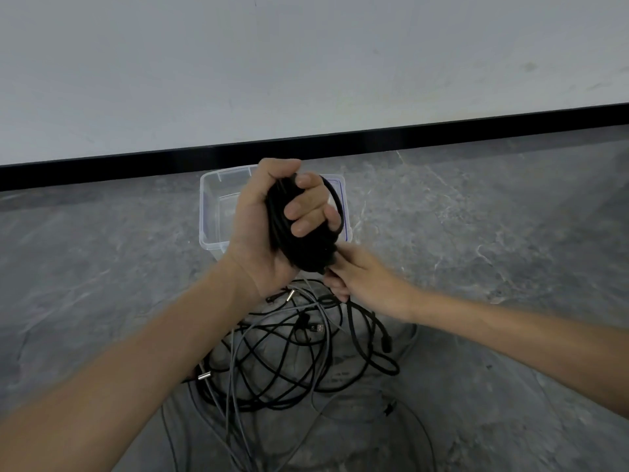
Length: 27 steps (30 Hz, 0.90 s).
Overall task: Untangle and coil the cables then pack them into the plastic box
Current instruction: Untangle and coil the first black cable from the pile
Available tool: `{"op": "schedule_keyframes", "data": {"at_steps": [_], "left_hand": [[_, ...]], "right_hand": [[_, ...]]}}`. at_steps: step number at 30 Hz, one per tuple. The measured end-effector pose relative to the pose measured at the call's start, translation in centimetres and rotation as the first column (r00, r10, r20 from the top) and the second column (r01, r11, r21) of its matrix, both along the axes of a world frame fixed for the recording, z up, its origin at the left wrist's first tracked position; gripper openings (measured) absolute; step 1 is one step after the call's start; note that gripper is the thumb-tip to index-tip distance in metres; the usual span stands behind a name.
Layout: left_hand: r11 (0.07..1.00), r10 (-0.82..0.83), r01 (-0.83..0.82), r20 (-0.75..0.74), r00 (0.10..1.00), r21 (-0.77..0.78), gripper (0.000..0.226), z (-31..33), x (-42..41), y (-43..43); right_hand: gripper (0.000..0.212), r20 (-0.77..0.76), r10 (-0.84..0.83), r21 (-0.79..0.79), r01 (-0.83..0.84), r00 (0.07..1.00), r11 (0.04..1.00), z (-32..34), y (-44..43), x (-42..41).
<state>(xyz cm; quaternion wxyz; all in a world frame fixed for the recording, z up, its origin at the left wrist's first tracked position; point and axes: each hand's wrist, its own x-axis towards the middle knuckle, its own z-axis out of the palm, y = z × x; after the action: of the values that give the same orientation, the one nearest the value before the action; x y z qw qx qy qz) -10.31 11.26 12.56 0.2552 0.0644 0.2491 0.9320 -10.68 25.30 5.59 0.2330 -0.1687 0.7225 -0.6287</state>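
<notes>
At frame centre, left hand (269, 219) clenched around black cable coil (299, 233), raised before clear plastic box (211, 212) by black baseboard (442, 129). Right hand (360, 277) pinching the coil's trailing strand. Below, tangled cables (282, 362) on grey floor (510, 233); open floor both sides.

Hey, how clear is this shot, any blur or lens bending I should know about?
Head view: soft, even light, no hard glare. The right hand is motion-blurred, while the left hand gripping the black coil is sharper. The black baseboard slants and bows slightly, showing wide-angle distortion; the forearms smear toward the bottom corners.
</notes>
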Motion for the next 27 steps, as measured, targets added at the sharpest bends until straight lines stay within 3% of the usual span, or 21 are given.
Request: {"op": "schedule_keyframes", "data": {"at_steps": [6, 16, 21, 24, 27], "left_hand": [[0.967, 0.237, -0.227, 0.076, 0.968, -0.119, 0.030, -1.2, -0.3, 0.4], [0.840, 0.412, -0.397, -0.041, 0.910, -0.369, 0.027, -1.7, -0.5, 0.4], [0.740, 0.479, -0.457, -0.090, 0.873, -0.494, 0.028, -2.5, -0.6, 0.7], [0.673, 0.514, -0.496, -0.136, 0.847, -0.549, 0.029, -2.7, -0.8, 1.2], [0.603, 0.570, -0.566, -0.193, 0.799, -0.562, 0.030, -1.9, -1.5, 0.3]], "right_hand": [[0.014, 0.126, 0.014, 0.059, -0.022, 0.992, 0.998, -0.3, -0.5, 1.1], [0.024, 0.317, 0.059, 0.216, -0.133, 0.946, 0.967, -0.5, -0.4, 1.7], [0.019, 0.186, 0.132, 0.356, -0.192, 0.974, 0.914, -0.2, -0.3, 2.0], [0.024, 0.049, 0.201, 0.534, -0.196, 0.978, 0.822, -0.1, -0.4, 1.7], [0.029, 0.063, 0.277, 0.622, -0.255, 0.959, 0.740, -0.6, 0.4, 2.0]]}}
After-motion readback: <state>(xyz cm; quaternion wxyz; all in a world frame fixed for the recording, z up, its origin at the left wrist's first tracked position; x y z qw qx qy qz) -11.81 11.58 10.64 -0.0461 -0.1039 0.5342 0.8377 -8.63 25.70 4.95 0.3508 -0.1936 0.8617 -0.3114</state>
